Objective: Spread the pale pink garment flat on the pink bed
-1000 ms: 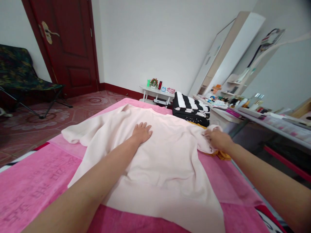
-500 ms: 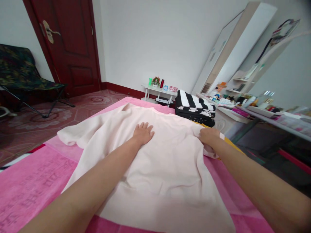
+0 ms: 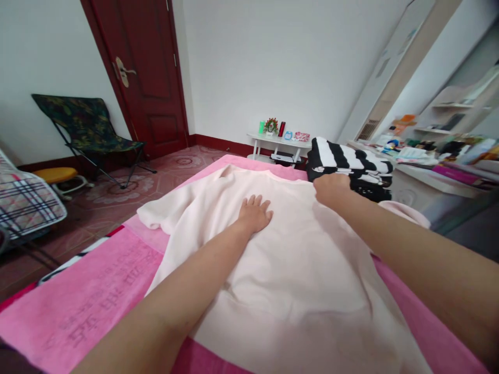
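A pale pink long-sleeved sweatshirt (image 3: 296, 259) lies spread over a bright pink cover, with its neckline at the far end. My left hand (image 3: 255, 214) rests flat on the upper middle of the sweatshirt, fingers spread. Near the right shoulder, my right hand (image 3: 332, 188) is closed on the fabric, which rises a little beneath it. My right forearm partly hides that side of the garment, and a piece of the right sleeve (image 3: 405, 212) shows beyond the arm. The left sleeve (image 3: 167, 210) stretches out toward the left.
A folded stack of black and white striped clothes (image 3: 349, 163) sits past the right shoulder. The pink cover (image 3: 105, 291) shows on both sides. Farther off are a small white table (image 3: 278, 139), a camouflage folding chair (image 3: 93, 127), a yellow stool (image 3: 56, 175) and a cluttered dressing table (image 3: 432, 176).
My right hand has moved from the right sleeve up and inward to the shoulder, lifting fabric there. My left hand stays flat on the sweatshirt. The view has turned left.
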### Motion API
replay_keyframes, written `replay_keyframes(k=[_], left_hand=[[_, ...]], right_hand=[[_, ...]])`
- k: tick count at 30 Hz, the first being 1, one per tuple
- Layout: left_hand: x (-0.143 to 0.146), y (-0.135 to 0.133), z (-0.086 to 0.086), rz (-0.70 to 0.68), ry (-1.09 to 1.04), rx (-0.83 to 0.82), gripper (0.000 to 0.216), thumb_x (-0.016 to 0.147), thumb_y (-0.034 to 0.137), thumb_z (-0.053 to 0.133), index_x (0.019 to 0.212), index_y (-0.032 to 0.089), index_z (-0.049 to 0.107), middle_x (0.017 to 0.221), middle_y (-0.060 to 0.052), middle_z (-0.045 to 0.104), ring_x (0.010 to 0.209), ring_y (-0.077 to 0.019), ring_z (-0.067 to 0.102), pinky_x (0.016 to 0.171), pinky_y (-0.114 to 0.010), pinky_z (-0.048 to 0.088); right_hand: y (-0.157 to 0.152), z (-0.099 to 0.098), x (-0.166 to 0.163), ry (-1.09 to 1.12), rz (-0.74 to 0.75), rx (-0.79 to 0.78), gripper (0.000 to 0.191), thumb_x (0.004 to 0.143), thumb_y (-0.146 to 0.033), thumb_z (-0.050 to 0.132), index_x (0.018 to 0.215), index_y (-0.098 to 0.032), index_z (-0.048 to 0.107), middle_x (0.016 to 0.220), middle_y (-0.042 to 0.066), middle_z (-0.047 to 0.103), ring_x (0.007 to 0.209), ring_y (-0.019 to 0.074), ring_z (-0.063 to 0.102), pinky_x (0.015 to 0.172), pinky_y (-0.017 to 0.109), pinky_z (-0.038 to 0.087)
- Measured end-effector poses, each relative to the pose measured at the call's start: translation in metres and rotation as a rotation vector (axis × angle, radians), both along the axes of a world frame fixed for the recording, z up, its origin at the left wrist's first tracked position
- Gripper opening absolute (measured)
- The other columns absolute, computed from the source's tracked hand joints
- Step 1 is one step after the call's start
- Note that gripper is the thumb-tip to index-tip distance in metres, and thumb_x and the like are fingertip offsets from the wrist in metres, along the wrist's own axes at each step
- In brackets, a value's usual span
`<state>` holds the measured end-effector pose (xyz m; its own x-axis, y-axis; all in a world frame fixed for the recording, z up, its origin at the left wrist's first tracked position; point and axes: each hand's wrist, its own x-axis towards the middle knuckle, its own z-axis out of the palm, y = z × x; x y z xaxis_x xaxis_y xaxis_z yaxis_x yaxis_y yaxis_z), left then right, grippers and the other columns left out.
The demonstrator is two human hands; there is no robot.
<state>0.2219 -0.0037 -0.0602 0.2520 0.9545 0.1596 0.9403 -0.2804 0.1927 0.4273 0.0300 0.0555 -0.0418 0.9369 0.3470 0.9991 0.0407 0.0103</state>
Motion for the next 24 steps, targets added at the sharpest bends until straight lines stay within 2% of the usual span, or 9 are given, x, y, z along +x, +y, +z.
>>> replay_keyframes(k=[2, 5, 8, 11, 15, 18, 20, 24], left_hand=[[-0.001, -0.001, 0.001, -0.010, -0.013, -0.008, 0.057, 0.092, 0.051, 0.026, 0.142, 0.027, 0.036, 0.153, -0.007, 0.027, 0.141, -0.0310, 0.021, 0.112, -0.052, 0.017], [-0.006, 0.001, 0.002, -0.030, -0.053, -0.004, 0.055, 0.093, 0.049, 0.026, 0.141, 0.026, 0.038, 0.152, -0.008, 0.028, 0.140, -0.0307, 0.022, 0.112, -0.053, 0.018], [-0.011, 0.005, 0.001, -0.046, -0.099, 0.024, 0.047, 0.094, 0.037, 0.030, 0.136, 0.026, 0.045, 0.148, -0.006, 0.036, 0.137, -0.0272, 0.030, 0.112, -0.049, 0.023], [-0.015, 0.011, 0.001, -0.071, -0.146, 0.033, 0.042, 0.091, 0.027, 0.037, 0.129, 0.024, 0.053, 0.141, -0.007, 0.046, 0.131, -0.0230, 0.039, 0.111, -0.043, 0.029], [-0.026, 0.014, 0.010, -0.171, -0.262, -0.022, 0.039, 0.084, 0.021, 0.049, 0.121, 0.018, 0.061, 0.132, -0.008, 0.056, 0.122, -0.0198, 0.051, 0.106, -0.033, 0.037], [-0.053, 0.009, 0.033, -0.204, -0.365, -0.134, 0.034, 0.081, 0.018, 0.054, 0.112, 0.016, 0.067, 0.112, -0.005, 0.069, 0.102, -0.0173, 0.063, 0.093, -0.026, 0.048], [-0.081, 0.002, 0.052, -0.097, -0.358, -0.086, 0.031, 0.080, 0.014, 0.053, 0.106, 0.016, 0.070, 0.103, -0.004, 0.072, 0.091, -0.0166, 0.066, 0.085, -0.024, 0.051], [-0.154, -0.018, 0.085, 0.224, -0.122, 0.135, 0.025, 0.074, 0.012, 0.055, 0.088, 0.018, 0.074, 0.093, -0.005, 0.073, 0.088, -0.0229, 0.066, 0.082, -0.033, 0.052]], right_hand=[[-0.013, -0.010, -0.036, -0.034, 0.083, -0.032, 0.023, 0.080, -0.020, 0.055, 0.094, -0.009, 0.070, 0.101, 0.021, 0.068, 0.103, 0.0327, 0.060, 0.086, 0.048, 0.041], [-0.038, -0.048, -0.069, -0.024, 0.218, -0.018, 0.036, 0.089, -0.027, 0.042, 0.119, -0.016, 0.060, 0.116, 0.016, 0.064, 0.106, 0.0259, 0.060, 0.089, 0.038, 0.043], [-0.049, -0.093, -0.072, 0.004, 0.256, -0.050, 0.040, 0.093, -0.027, 0.034, 0.126, -0.014, 0.054, 0.131, 0.014, 0.056, 0.121, 0.0232, 0.051, 0.098, 0.037, 0.039], [-0.046, -0.119, -0.063, 0.017, 0.268, -0.079, 0.045, 0.095, -0.032, 0.030, 0.132, -0.015, 0.048, 0.142, 0.012, 0.045, 0.132, 0.0227, 0.038, 0.103, 0.041, 0.033], [-0.040, -0.123, -0.056, 0.053, 0.282, -0.080, 0.045, 0.095, -0.035, 0.031, 0.132, -0.016, 0.047, 0.143, 0.011, 0.044, 0.132, 0.0222, 0.038, 0.105, 0.041, 0.032], [-0.040, -0.120, -0.056, 0.083, 0.296, -0.065, 0.044, 0.094, -0.035, 0.032, 0.130, -0.016, 0.050, 0.141, 0.012, 0.047, 0.131, 0.0223, 0.040, 0.105, 0.040, 0.033], [-0.041, -0.120, -0.056, 0.098, 0.304, -0.060, 0.044, 0.094, -0.034, 0.033, 0.128, -0.015, 0.052, 0.139, 0.013, 0.048, 0.130, 0.0225, 0.041, 0.105, 0.040, 0.033], [-0.044, -0.117, -0.059, 0.115, 0.329, -0.043, 0.043, 0.093, -0.031, 0.034, 0.124, -0.011, 0.056, 0.134, 0.015, 0.053, 0.126, 0.0228, 0.046, 0.104, 0.038, 0.034]])
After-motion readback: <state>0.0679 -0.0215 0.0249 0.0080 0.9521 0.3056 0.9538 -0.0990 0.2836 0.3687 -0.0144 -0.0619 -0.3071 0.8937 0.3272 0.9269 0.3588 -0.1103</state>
